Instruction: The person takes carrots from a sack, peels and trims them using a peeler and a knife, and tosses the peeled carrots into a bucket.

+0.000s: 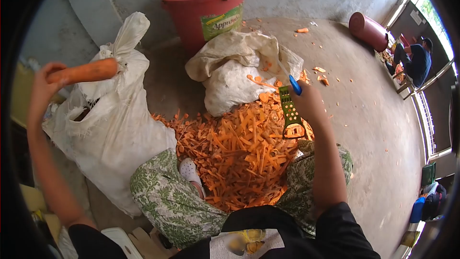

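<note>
My left hand (44, 82), raised at the left, is closed around the thick end of a large carrot (88, 71). The carrot points right, above a white woven sack (117, 129) that has a torn hole and a tied top. In my right hand (308, 101) are a green peeler (290, 110) with holes in its flat body and a knife (295, 85) with a blue handle, its thin blade pointing up and left. Beneath them, between my legs, lies a heap of orange carrot peelings (244, 156). The fingers of my right hand are partly hidden.
A crumpled white sack (235, 79) lies behind the heap, in front of a red bin (191, 14) by the wall. Scraps and a carrot piece (302, 30) are scattered on the floor. Far right, another person (416, 62) sits near a tipped red barrel (368, 32).
</note>
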A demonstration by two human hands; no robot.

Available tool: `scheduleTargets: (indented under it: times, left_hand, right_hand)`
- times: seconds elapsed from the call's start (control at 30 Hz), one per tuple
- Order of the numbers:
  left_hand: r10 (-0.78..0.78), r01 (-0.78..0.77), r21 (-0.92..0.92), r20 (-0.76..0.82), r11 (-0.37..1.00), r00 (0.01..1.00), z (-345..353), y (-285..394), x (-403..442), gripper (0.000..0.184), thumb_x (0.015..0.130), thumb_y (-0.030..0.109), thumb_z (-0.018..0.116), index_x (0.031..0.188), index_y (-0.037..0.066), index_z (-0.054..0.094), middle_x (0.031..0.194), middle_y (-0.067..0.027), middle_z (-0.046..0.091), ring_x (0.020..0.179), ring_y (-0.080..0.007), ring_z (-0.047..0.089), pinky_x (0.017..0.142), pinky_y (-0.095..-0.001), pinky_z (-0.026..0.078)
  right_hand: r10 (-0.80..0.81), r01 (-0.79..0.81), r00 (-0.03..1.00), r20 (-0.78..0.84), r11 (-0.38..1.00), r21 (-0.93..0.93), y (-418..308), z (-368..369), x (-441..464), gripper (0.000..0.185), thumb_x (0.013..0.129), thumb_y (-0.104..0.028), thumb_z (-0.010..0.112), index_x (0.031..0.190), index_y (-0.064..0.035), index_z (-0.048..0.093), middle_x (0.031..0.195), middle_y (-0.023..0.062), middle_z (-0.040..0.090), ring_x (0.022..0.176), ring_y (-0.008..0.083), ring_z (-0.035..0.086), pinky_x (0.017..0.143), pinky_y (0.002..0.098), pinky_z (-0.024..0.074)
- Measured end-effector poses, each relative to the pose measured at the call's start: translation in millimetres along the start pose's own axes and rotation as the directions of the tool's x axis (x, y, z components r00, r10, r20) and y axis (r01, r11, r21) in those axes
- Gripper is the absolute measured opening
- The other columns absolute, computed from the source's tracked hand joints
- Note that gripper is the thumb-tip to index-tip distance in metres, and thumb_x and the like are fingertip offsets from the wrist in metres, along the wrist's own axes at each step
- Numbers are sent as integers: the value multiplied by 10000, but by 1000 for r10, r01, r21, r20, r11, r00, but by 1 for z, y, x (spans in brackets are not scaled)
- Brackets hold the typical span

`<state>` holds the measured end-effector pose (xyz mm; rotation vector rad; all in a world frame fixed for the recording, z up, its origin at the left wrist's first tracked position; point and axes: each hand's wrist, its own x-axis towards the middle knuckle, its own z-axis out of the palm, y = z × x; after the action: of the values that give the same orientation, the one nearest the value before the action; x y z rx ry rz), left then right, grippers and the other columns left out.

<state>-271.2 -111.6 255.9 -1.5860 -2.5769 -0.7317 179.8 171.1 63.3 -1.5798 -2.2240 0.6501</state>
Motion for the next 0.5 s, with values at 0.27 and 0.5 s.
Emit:
scheduleTargets:
  times: [0.27,0.5]
  left_hand:
    - [56,205,-931,232,302,971,199,84,-37,693,653,346,754,1192,108,390,853,-126,601,764,-177,595,632,-278,502]
    - [42,395,-863,403,-315,914,261,131,-19,481,869,523,387,1085,96,431,927,-152,582,763,-221,592,694,-371,506]
  right_hand:
    - [-86,87,996,-15,996,31,5,5,-3,230,805,-243,552,851,-18,567,715,198,581,691,365,565,624,429,432]
    - [-90,92,996,-21,992,89,5,2,-6,245,800,-248,558,827,-5,559,699,208,572,679,366,564,618,424,434]
